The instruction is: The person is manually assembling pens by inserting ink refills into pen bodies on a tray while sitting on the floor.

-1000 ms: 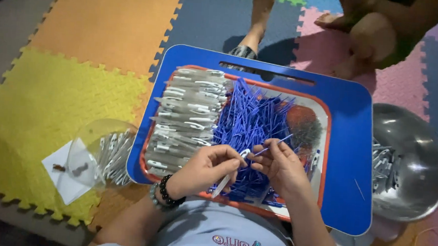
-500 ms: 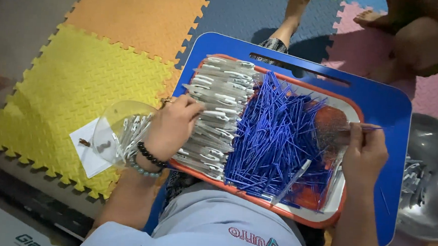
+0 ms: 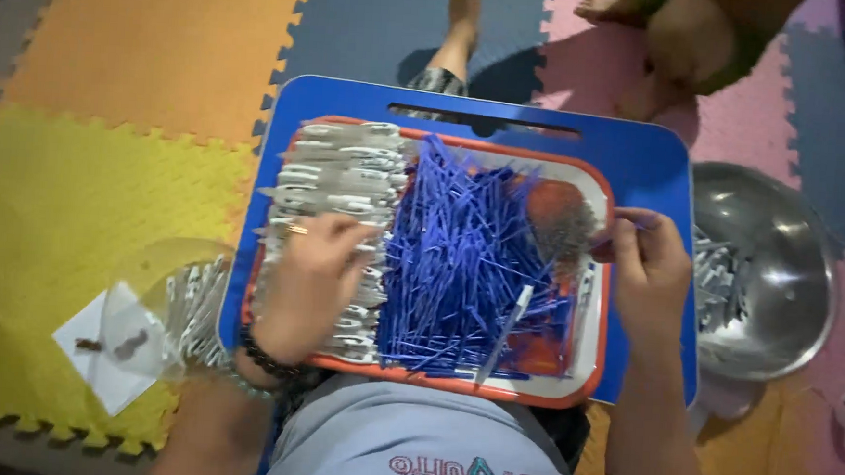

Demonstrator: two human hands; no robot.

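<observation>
While white barrels (image 3: pixel 339 180) lie under the left hand (image 3: pixel 309 285), blue sticks (image 3: pixel 465 259) lie between the hands.

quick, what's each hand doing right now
Left hand: open, palm down on the white pieces.
Right hand: closed, pinching a blue stick at the tray edge.

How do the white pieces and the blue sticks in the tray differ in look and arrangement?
The white pieces lie stacked in tidy rows at the tray's left; the blue sticks sprawl criss-cross in a loose central heap. The left hand rests on the white ones, not the blue. Both are slim and share one tray.
</observation>
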